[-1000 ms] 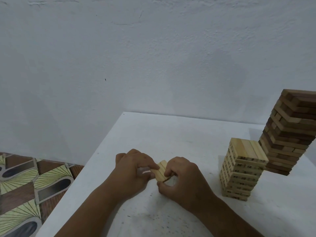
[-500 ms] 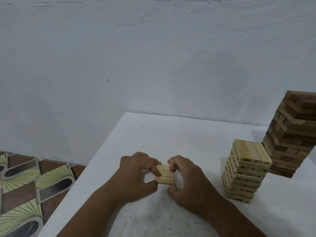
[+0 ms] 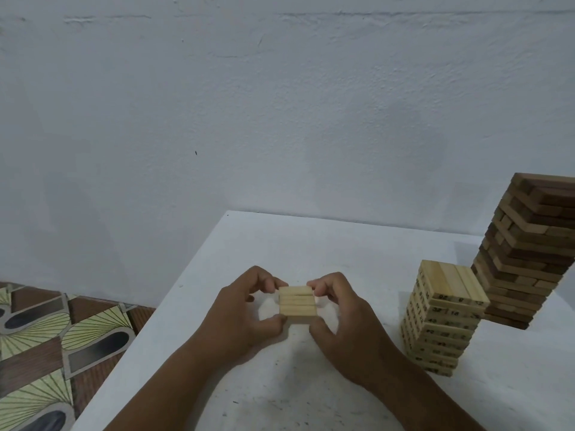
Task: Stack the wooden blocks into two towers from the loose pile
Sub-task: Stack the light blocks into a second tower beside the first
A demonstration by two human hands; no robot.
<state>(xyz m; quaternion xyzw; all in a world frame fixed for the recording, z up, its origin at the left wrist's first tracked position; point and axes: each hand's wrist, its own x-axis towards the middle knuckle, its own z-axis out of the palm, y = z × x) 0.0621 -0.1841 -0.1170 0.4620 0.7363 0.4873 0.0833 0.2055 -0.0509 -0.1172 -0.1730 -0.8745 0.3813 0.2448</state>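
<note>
White table [image 3: 311, 244] vs pale wall [image 3: 280, 104], tiled floor [image 3: 46, 337] L. L hand [image 3: 239, 315] + R hand [image 3: 345, 321] pinch block bundle [image 3: 297, 303].

One head-worn wide-angle camera looks forward and down from behind the forearms onto a white bench [image 3: 311, 244], close enough that the arms enter from the bottom edge. It faces a pale wall [image 3: 280, 104] filling the upper half, with patterned floor tiles [image 3: 46, 337] at lower left. There is no second view.
</note>
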